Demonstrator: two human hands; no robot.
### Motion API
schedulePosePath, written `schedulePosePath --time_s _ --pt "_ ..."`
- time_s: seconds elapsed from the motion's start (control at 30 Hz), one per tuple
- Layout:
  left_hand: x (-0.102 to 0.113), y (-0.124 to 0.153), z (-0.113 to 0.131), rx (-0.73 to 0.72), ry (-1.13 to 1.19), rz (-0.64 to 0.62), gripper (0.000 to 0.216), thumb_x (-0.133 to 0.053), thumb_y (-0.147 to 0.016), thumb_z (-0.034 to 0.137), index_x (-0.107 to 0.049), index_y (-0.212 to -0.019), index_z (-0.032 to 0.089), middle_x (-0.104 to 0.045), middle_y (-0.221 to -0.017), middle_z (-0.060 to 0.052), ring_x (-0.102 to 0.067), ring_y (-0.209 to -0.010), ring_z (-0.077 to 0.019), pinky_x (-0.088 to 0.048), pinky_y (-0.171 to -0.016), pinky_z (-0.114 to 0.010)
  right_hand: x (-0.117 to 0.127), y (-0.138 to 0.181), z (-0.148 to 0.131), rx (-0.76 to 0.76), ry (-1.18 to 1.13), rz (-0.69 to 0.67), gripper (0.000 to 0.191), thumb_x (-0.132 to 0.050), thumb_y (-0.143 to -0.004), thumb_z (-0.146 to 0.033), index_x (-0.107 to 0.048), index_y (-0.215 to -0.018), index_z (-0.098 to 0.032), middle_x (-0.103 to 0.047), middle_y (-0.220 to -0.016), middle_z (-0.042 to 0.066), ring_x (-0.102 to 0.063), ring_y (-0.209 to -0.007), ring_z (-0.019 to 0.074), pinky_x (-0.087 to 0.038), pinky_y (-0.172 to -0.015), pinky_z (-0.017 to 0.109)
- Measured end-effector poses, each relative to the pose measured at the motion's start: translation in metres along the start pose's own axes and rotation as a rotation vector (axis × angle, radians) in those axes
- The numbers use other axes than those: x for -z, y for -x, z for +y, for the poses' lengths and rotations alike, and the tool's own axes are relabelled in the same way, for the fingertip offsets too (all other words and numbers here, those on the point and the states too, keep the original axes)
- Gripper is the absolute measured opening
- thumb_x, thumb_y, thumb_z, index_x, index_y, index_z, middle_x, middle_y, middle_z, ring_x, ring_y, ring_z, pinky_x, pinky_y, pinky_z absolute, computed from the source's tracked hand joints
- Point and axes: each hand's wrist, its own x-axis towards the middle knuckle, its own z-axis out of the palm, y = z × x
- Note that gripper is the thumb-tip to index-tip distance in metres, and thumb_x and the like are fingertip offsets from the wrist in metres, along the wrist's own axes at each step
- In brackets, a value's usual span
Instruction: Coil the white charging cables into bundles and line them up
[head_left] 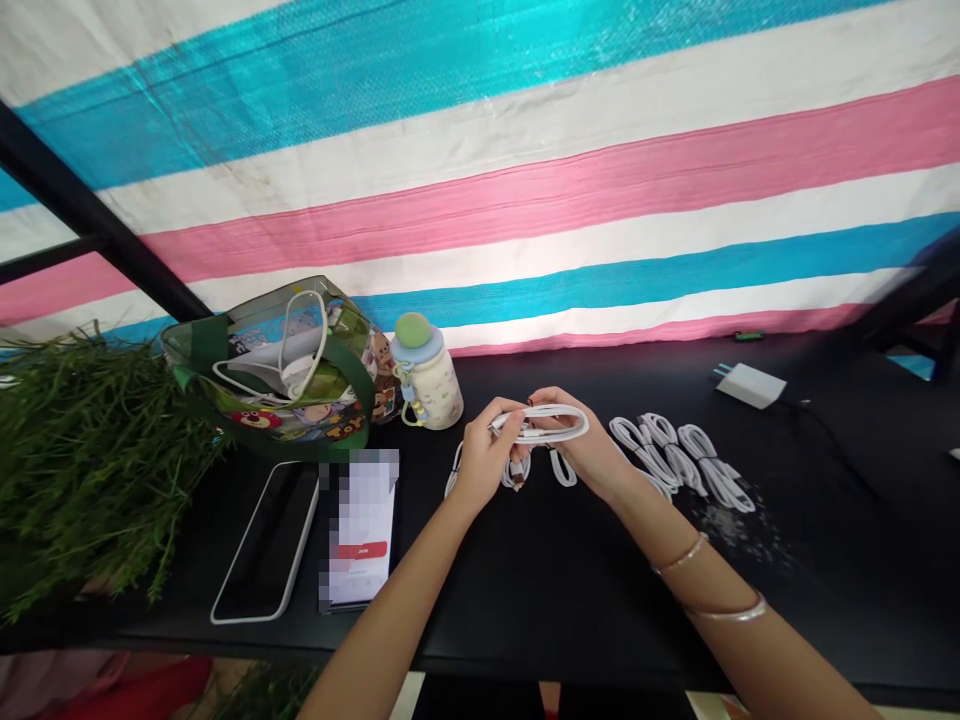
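Note:
Both my hands meet above the middle of the black table. My left hand and my right hand are closed on the same white cable, which is folded into a long flat loop between them. Loose ends of the cable hang down below my fingers. Just right of my right hand lie several more white cables, coiled and set side by side on the table. My right forearm wears two thin bangles.
A white phone and a second phone with a lit screen lie at the front left. Behind them stand a clear cartoon-print bag and a small bottle. Green grass-like stalks fill the left. A white charger sits back right.

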Motion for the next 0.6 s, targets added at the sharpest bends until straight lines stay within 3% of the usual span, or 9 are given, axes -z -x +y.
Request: schedulePosePath --time_s 0.17,0.6 --pt "-0.0023 -0.0015 -0.0012 0.012 0.045 0.034 0.036 -0.057 -0.076 0.053 -0.053 -0.072 0.018 -0.047 -0.043 0.007 -0.043 -0.038 -0.0068 -0.035 -0.041 -0.018 -0.0043 0.0038 0.0032 0.027 -0.083 0.069 0.044 -0.084 -0.048 -0.045 -0.057 -0.075 -0.021 -0.058 -0.056 -0.006 -0.054 -0.051 0.0113 -0.043 -0.053 0.026" --pt "-0.0004 -0.0025 -0.0030 0.023 0.131 0.120 0.042 -0.063 -0.072 0.058 -0.057 -0.078 0.018 -0.047 -0.044 0.008 -0.044 -0.039 -0.0069 -0.037 -0.042 -0.018 -0.0043 0.0075 0.0063 0.021 -0.244 -0.089 0.027 -0.081 -0.059 -0.031 -0.065 -0.079 -0.023 -0.059 -0.070 -0.003 -0.052 -0.064 0.0111 -0.045 -0.066 0.028"
